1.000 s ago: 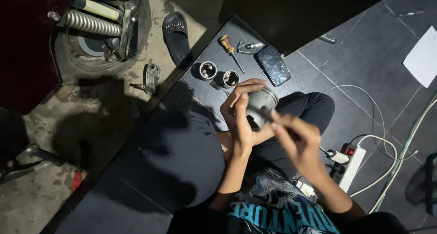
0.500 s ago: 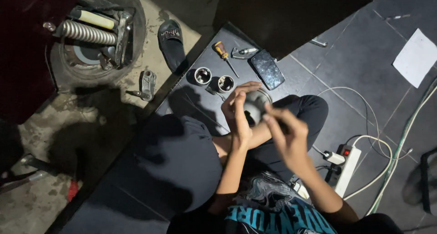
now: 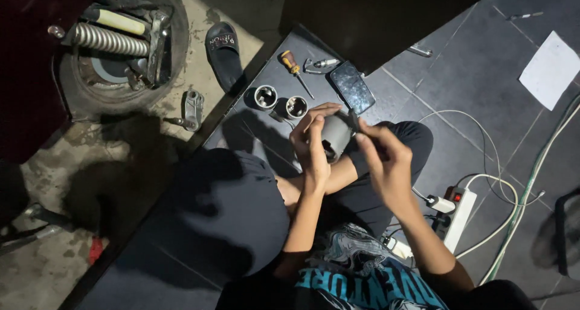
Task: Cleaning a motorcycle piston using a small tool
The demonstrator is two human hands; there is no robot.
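The grey cylinder (image 3: 336, 136) sits at the middle of the frame, held up off the floor over the person's lap, its long axis tilted from lower left to upper right with one end turned toward the right hand. The left hand (image 3: 311, 142) is the nearer one: it wraps the cylinder from the left, fingers curled over the top and thumb underneath, clamped firmly on it. The right hand (image 3: 383, 159) comes in from the right, its fingers pinched together on a thin dark tool (image 3: 353, 120) whose tip meets the cylinder's upper right end; what the tip touches there is too dark to tell. Both forearms rise from the lower right of the frame, the left one nearly vertical, the right one slanting. Just above the hands, on the dark floor, lie two small metal cups (image 3: 281, 102) side by side, a phone (image 3: 352, 86) to their right, and a screwdriver (image 3: 294, 71) with an orange handle between them. Further out, a sandal (image 3: 222, 50) lies at upper left beside a tyre (image 3: 121, 50) holding a coil spring, and a power strip (image 3: 459, 210) rests at right.
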